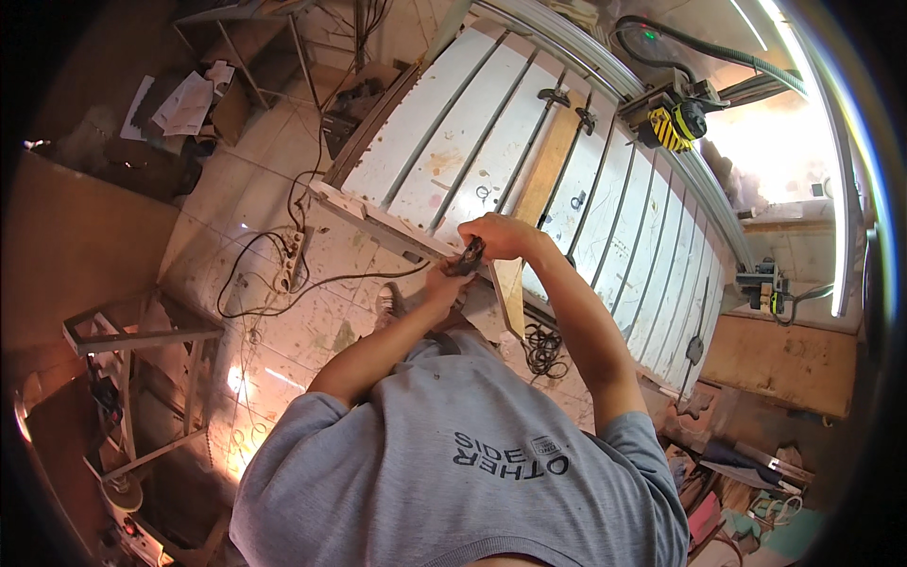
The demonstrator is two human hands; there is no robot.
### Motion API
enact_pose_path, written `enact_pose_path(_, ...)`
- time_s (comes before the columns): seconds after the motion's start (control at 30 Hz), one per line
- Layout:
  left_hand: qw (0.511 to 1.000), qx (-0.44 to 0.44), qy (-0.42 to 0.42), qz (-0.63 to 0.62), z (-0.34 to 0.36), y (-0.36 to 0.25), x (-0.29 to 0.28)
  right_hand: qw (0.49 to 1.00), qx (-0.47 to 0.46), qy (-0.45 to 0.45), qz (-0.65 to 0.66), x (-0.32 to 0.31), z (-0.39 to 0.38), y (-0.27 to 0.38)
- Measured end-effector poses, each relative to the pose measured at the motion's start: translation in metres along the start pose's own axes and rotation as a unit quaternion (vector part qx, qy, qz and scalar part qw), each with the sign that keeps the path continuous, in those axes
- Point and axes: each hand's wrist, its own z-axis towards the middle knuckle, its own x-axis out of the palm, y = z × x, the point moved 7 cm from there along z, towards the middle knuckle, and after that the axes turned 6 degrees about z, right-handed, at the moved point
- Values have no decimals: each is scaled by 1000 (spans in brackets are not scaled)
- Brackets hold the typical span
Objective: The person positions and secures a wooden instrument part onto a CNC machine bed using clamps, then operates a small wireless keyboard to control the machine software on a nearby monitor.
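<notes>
A long wooden board (553, 151) lies across the white slotted machine bed (439, 128), with two dark clamps (554, 96) at its far end; its near end hangs over the bed's front edge. Just left of that end, my right hand (493, 233) is closed over the upper part of a dark tool (470, 257), which looks like a clamp; its exact shape is hidden. My left hand (448, 283) grips the same tool from below, beside the bed's edge.
A machine head (676, 125) rides a rail at the back right. A power strip (291, 260) with cables lies on the floor at left. A coiled cable (544, 350) lies below the bed. A metal frame stand (142, 337) stands at lower left.
</notes>
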Motion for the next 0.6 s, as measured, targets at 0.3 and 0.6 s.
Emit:
enact_pose_path(0.3,976,102,-16,193,-20,-25,-11,1000,18,10,-13,6,11,-9)
enact_pose_path(0.6,868,225,-126,425,-24,-51,3,1000,24,5,-17,0,12,-12)
